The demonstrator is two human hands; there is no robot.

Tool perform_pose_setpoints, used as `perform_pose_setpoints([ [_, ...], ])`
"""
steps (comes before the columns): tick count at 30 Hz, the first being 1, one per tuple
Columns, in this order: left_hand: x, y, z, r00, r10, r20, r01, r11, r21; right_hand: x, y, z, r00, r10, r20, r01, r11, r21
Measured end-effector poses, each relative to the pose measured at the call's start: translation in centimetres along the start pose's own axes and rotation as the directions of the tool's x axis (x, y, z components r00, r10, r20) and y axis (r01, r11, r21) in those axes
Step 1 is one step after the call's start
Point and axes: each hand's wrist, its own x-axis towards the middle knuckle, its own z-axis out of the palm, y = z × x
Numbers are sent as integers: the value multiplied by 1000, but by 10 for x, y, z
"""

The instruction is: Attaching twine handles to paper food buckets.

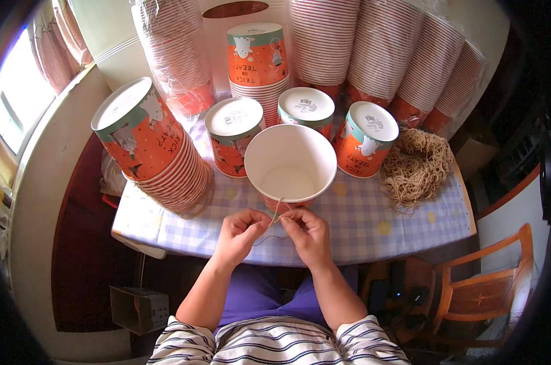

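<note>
In front of me an orange paper bucket (290,165) stands upright, its white inside facing up. A thin tan string (278,210) hangs over its near rim. My left hand (244,234) pinches the string just below that rim, and my right hand (306,234) pinches it close beside. Both sets of fingers are closed and almost meet; whether there is a knot between them is too small to tell. A loose end of string curves below the fingertips.
Upside-down buckets (234,131) stand behind the open one. A leaning bucket stack (157,149) is at left, with tall wrapped stacks (385,48) along the back. A heap of tan strings (418,167) lies right on the checked tablecloth (360,234). A wooden chair (482,289) stands at lower right.
</note>
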Motion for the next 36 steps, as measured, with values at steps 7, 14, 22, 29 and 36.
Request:
perform_pose_setpoints([
  [7, -2, -5, 4, 999, 30, -27, -28, 998, 58, -1, 1, 2, 1000, -24, -13, 24, 999, 31],
  [14, -4, -3, 6, 998, 36, -45, -33, 996, 79, -2, 4, 6, 1000, -26, 14, 24, 994, 106],
  [22, -5, -4, 6, 998, 13, -63, -7, 996, 87, -1, 5, 8, 997, -74, 37, 71, 994, 78],
  [29, -6, -2, 9, 997, -4, -75, 11, 996, 90, -1, 7, 8, 996, -86, 33, 85, 995, 43],
  [36, -6, -2, 7, 999, 0, -54, 4, 997, 81, -3, 3, 12, 994, -111, -14, 112, 994, 17],
])
